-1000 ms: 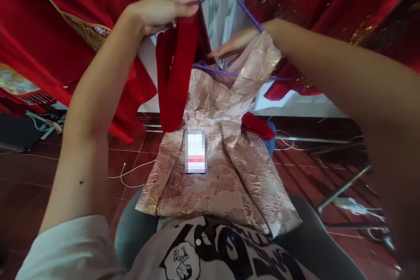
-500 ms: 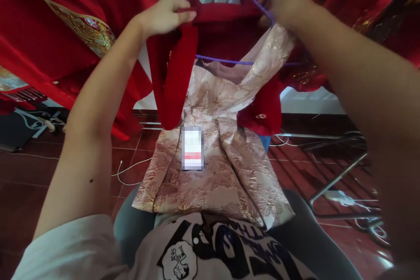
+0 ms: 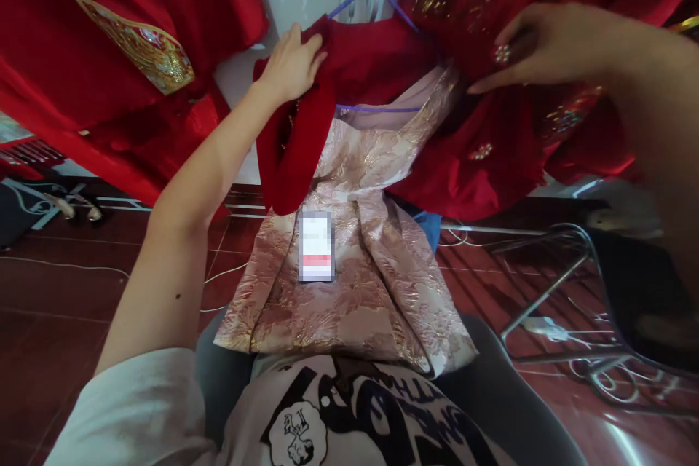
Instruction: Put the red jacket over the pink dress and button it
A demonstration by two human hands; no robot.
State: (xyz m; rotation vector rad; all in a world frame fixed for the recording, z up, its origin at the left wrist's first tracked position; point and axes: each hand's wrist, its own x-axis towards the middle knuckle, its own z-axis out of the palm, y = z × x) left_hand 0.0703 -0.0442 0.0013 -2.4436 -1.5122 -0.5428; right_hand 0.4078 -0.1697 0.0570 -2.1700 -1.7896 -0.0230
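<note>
Now your left hand [image 3: 292, 62] is raised in front of you, and its fingers [image 3: 311, 58] are closed on the edge of the red garment [image 3: 371, 58], at the left shoulder part. From this grip one red strip hangs down over the left side of the pink brocade dress [image 3: 349, 284]. Your right hand [image 3: 538, 44] is higher and to the right; its fingers [image 3: 483, 85] are stretched and a little apart, and they lie on the red cloth there. I cannot tell if they pinch the cloth or only touch it.

The red garment is laid over the purple hanger [image 3: 376, 108], on top of the pink dress, which hangs from the same hanger. You can see the lower bar of the hanger between the two red sides, and its upper wires go up to the hook near the top edge. The skirt of the pink dress falls down to your lap, and a blurred tag [image 3: 316, 246] sits on its middle.

More red clothes with gold embroidery [image 3: 136, 51] hang at the left and behind your right hand. A metal chair frame [image 3: 557, 291] stands on the dark red tile floor [image 3: 65, 291] at the right, and white cables [image 3: 229, 273] lie on the floor.
</note>
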